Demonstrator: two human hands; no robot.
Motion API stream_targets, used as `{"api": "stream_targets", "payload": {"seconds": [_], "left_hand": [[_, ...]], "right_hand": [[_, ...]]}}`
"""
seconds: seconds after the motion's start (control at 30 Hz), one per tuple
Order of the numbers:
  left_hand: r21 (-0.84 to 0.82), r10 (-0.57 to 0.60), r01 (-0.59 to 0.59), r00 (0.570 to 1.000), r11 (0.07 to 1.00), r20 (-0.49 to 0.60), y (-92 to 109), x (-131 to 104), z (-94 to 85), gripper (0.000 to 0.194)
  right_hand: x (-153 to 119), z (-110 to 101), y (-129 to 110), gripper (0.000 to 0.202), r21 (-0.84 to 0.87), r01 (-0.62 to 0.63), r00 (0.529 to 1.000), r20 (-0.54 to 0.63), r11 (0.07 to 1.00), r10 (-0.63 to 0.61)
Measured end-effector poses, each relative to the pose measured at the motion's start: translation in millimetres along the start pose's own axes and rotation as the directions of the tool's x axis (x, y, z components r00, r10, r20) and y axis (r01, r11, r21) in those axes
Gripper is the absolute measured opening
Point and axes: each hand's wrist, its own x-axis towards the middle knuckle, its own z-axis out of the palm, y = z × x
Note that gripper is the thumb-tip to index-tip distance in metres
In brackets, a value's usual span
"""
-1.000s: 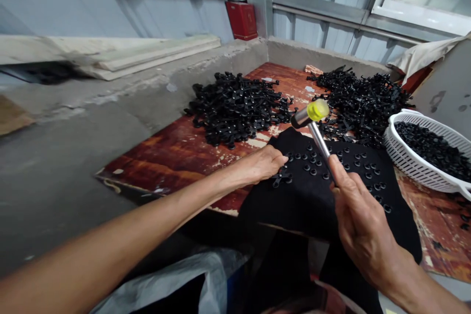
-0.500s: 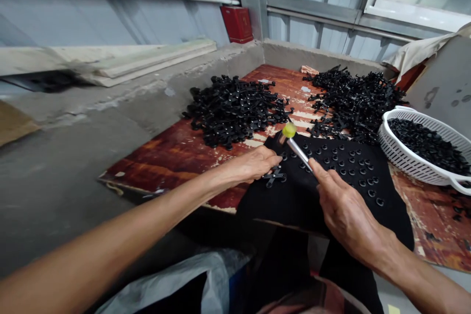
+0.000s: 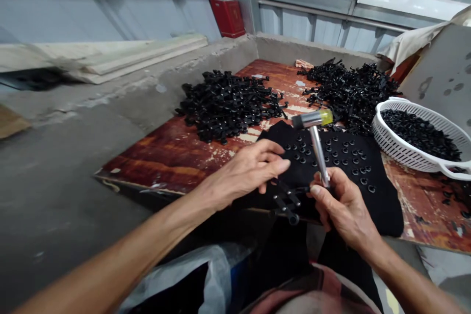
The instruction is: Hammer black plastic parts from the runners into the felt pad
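Observation:
My right hand [image 3: 340, 206] grips the metal handle of a small mallet [image 3: 319, 149]. The mallet's head, dark at one end and yellow at the other, points up. Between that hand's thumb and fingers there also seems to be one end of a black jointed linkage [image 3: 287, 202], a lattice of crossed bars with shiny rivets. My left hand [image 3: 255, 169] is open, its fingers stretched over the left part of a black cloth [image 3: 386, 211]. Its lower fingers are close to the linkage; whether they touch it I cannot tell. Small black rings [image 3: 345, 162] stand in rows on the cloth.
A heap of black linkages [image 3: 228, 105] lies on the worn red-brown board [image 3: 147, 157]. Behind the cloth is another pile of black parts [image 3: 353, 88]. A white plastic basket [image 3: 408, 149] of small black pieces stands at right. A concrete ledge [image 3: 128, 78] borders the left.
My left hand has let go of the linkage on the cloth and opened. My right hand has come nearer with the mallet turned upright, the linkage now beside it. The view has shifted slightly.

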Motion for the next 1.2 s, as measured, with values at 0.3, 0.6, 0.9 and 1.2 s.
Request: {"api": "stream_targets", "payload": {"seconds": [0.3,0.6,0.9,1.2], "left_hand": [[-0.810,-0.196,0.141,0.980,0.569,0.032,-20,-41,47.5,0.035],[-0.931,-0.215,0.014,0.974,0.364,-0.069,-22,-39,84.4,0.027],[-0.513,-0.135,0.136,0.990,0.848,0.039,-19,-27,46.8,0.036],[-0.236,-0.069,0.106,0.985,0.966,0.160,-19,-29,35.2,0.048]], "right_hand": [[-17,18,7,0.019,0.118,0.065,0.968,-0.247,0.991,-0.034],[-25,34,22,0.019,0.114,0.082,0.957,-0.286,0.990,-0.046],[-37,16,19,0.021,-0.016,-0.001,0.993,-0.116,1.000,-0.001],[-6,8,5,0.015,0.021,0.026,0.997,-0.078,0.999,-0.024]]}}
